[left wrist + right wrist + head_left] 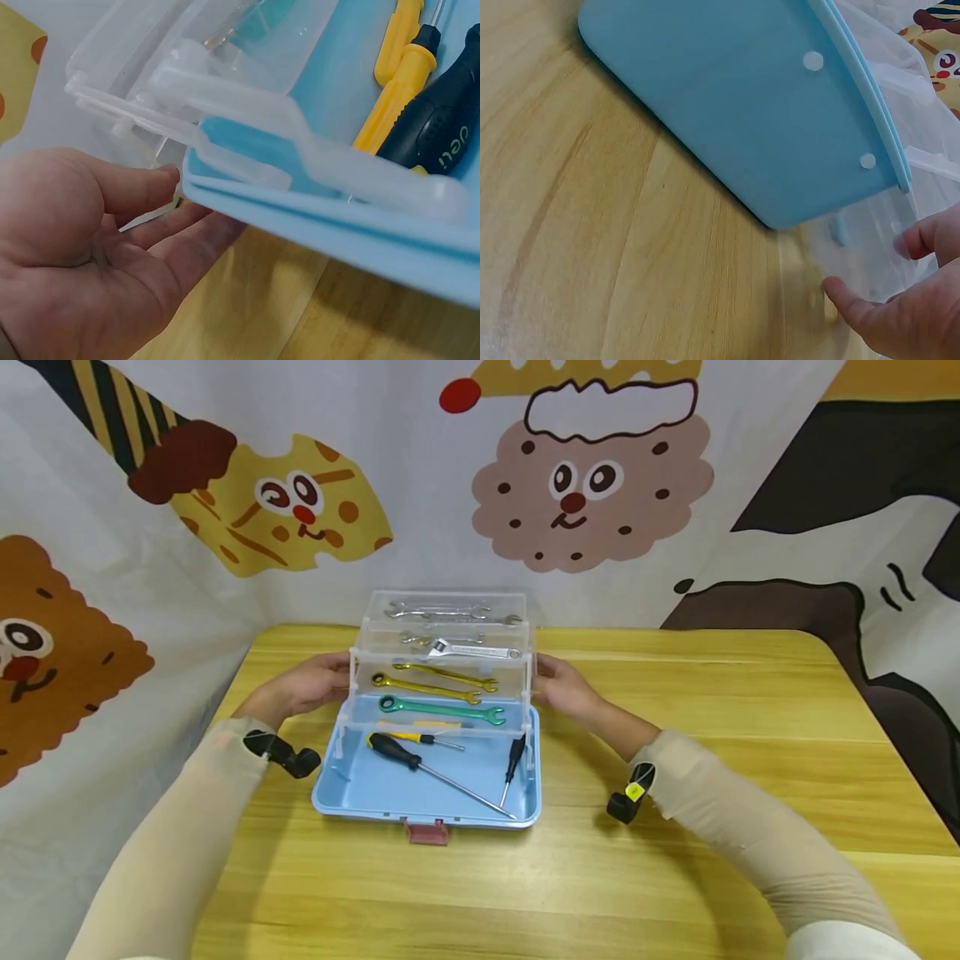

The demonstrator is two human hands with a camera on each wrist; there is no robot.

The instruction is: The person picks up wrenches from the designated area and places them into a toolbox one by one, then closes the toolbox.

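A light blue toolbox (345,810) stands open on the table, its clear tiered trays (438,722) raised toward the back. At its back left corner my left hand (322,681) holds the edge of the clear lid, thumb (142,184) by the corner and fingers (191,244) underneath. On the opposite side my right hand (566,689) pinches the clear lid (862,240), which hangs behind the box. A green wrench (442,708), gold wrenches (427,687) and an adjustable wrench (480,650) lie in the trays. Below are a large screwdriver (393,747), a yellow one (412,737) and a small black one (515,758).
A red latch (426,833) hangs from the box's front. The wooden table (675,885) extends on both sides and in front. Behind it hangs a white curtain (435,510) with cartoon biscuits, close to the back of the box.
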